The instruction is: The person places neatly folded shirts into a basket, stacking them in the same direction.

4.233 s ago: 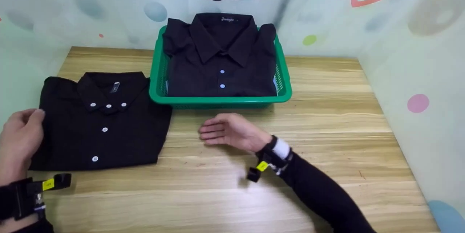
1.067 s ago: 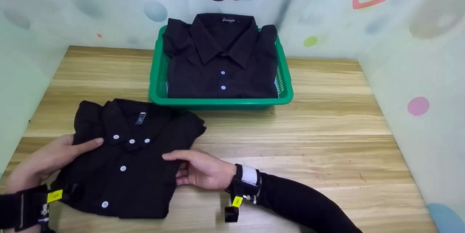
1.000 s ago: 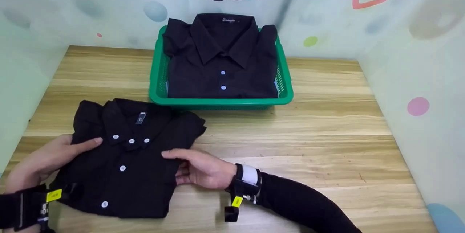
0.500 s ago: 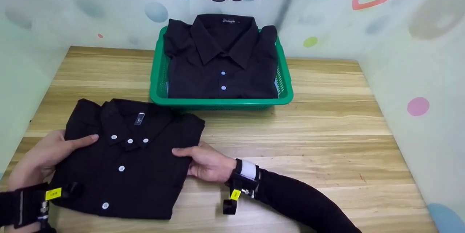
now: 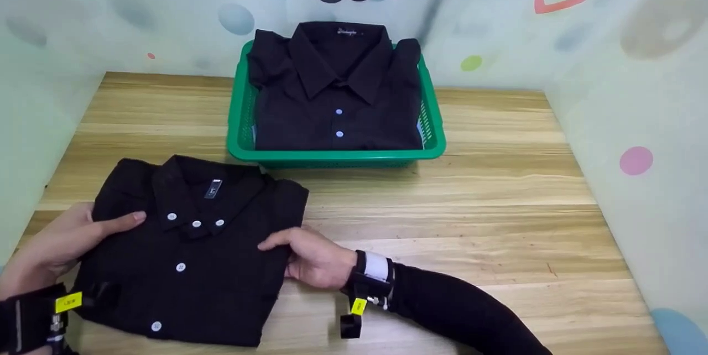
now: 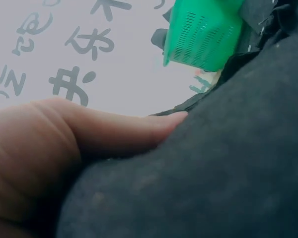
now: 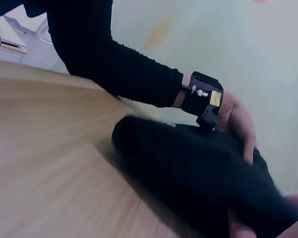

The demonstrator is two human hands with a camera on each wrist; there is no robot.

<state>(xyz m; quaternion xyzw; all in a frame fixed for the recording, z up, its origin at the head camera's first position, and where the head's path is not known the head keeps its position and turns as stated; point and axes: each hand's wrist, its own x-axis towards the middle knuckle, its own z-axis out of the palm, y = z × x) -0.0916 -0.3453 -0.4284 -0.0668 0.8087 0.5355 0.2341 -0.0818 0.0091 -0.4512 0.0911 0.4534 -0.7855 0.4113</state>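
Note:
A folded black shirt (image 5: 221, 288) with white buttons and a small dark collar tag is held at the front left, its lower edge raised off the table in the right wrist view. My left hand (image 5: 69, 236) grips its left side, thumb on top and fingers hidden beneath. On the opposite side my right hand (image 5: 315, 258) pinches the shirt, thumb over the front and fingers under it. In the left wrist view the left thumb (image 6: 124, 131) presses along the dark cloth. Another folded black shirt (image 5: 298, 123) lies in a green basket (image 5: 337, 154) behind.
The wooden table (image 5: 470, 233) extends to the right of the hands. A patterned wall (image 5: 498, 23) stands close behind the basket, with side walls left and right. Each wrist wears a strapped camera (image 5: 351, 326).
The shirt came from the left of the basket toward the front, and both hands now hold it. Over the last half second it shifts slightly nearer. The basket stays put.

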